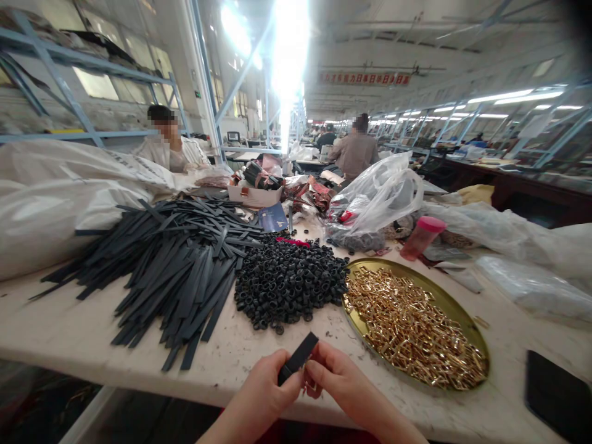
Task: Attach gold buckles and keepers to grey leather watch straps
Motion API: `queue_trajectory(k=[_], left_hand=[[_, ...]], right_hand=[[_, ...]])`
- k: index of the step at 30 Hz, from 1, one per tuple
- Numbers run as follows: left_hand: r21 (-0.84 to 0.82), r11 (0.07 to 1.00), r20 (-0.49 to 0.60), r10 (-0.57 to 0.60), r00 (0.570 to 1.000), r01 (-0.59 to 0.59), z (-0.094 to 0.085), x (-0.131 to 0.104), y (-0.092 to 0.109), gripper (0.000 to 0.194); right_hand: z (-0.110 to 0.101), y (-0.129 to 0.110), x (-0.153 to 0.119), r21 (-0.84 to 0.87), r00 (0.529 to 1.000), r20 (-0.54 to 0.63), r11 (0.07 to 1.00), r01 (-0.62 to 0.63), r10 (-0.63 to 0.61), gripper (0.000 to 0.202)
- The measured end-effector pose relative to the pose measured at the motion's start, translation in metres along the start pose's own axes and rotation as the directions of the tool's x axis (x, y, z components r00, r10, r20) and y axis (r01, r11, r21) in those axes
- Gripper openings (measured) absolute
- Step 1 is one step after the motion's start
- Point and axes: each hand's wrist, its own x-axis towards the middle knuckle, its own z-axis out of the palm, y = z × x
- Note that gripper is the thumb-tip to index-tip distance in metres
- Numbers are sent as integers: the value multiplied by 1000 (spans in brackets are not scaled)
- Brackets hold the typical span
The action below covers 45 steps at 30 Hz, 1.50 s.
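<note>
My left hand (266,385) is closed around a flat black strap (300,356), its free end pointing up and away to the right. Fingers of my right hand (335,373) pinch close against the strap's right side, with a small gold buckle (314,390) just below the fingertips. Both hands are over the table's front edge. Beyond them lies a heap of small black loops (289,280). Long black straps (180,271) are piled to its left. On the right, a round gold tray (478,333) holds many small gold buckles (411,327).
A black phone (557,391) lies at the table's right edge. Behind the heaps are a pink-lidded jar (422,237), a clear plastic bag (377,197) and a white box (254,196). White sacks (60,203) bulge at the left. People (356,148) work farther back.
</note>
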Motion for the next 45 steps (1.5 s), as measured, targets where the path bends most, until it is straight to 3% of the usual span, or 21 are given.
queue_trajectory(k=[2,4,6,11,14,16,18,20,22,24,28,30,33,37,42,45], left_hand=[[17,1000,-37,-19,999,20,0,-6,0,18],[58,998,-100,-19,995,25,0,-11,0,18],[101,994,-145,-21,989,36,2,-17,1,16],[77,997,-107,16,994,-8,7,-29,1,16],[-20,1000,-55,15,998,-16,4,-37,-5,26],[-8,1000,-33,-5,999,5,1,-42,-8,30],[40,999,-2,13,1000,-13,-2,-46,-8,29],[59,997,39,49,998,-52,-4,-49,-3,28],[38,997,78,65,995,-68,-3,-49,2,28],[1,998,103,67,992,-68,1,-48,5,25],[-187,982,85,-22,996,38,11,-44,-5,19],[-283,954,115,-68,991,98,15,-42,-11,26],[-314,934,177,-121,977,172,16,-38,-14,30],[-341,913,155,-180,971,224,18,-32,-15,27],[-382,903,80,-178,981,195,25,-30,-18,27],[-384,906,76,-162,984,179,28,-33,-15,27]], right_hand=[[3,5,-7,158,994,80,984,-83,71,27],[9,10,-12,261,990,127,961,-95,63,42],[15,17,-14,269,998,68,963,-23,4,50],[22,30,-14,75,980,-172,991,114,-100,31],[21,29,-16,309,951,-309,946,101,-1,30],[22,27,-17,532,918,-376,841,100,129,32],[26,28,-18,672,897,-378,734,96,228,38],[34,32,-17,713,903,-345,697,75,256,41],[42,40,-15,686,923,-308,726,48,229,42],[47,48,-15,579,936,-314,814,55,160,42],[46,55,-20,234,904,-427,964,129,-17,35],[43,55,-21,177,906,-421,977,118,-34,33],[41,53,-19,261,930,-366,962,77,25,33],[42,53,-15,331,939,-330,943,23,93,31],[40,55,-16,5,889,-453,997,76,-65,30],[39,54,-18,-38,891,-448,997,71,-80,31]])
